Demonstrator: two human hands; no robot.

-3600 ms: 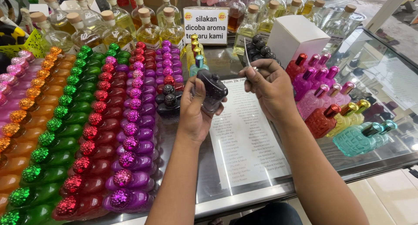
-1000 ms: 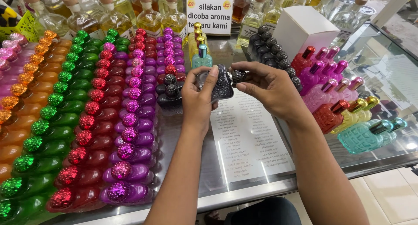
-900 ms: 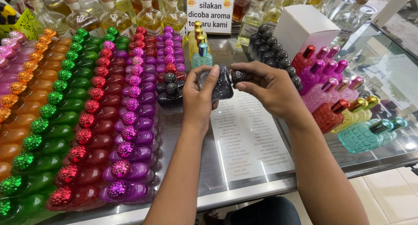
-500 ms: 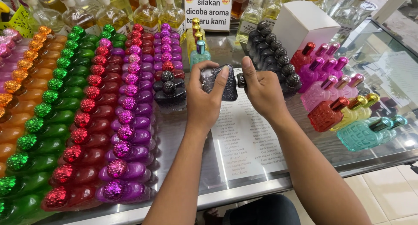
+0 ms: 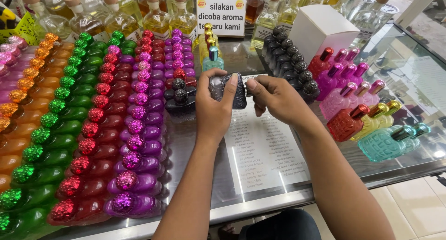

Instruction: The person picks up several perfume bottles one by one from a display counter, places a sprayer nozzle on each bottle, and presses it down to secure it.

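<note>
Left hand [image 5: 214, 111], fingers curled, grips a dark faceted glass perfume bottle [image 5: 228, 89] above the glass surface [image 5: 195, 175]. Right hand [image 5: 275, 98] pinches closed on its cap end. Rows of glossy bottles with glittery round caps [image 5: 100, 128] lie left.

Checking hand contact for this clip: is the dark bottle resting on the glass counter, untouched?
No. The left hand holds the dark bottle raised above the glass counter, and the right hand touches its side.
</note>
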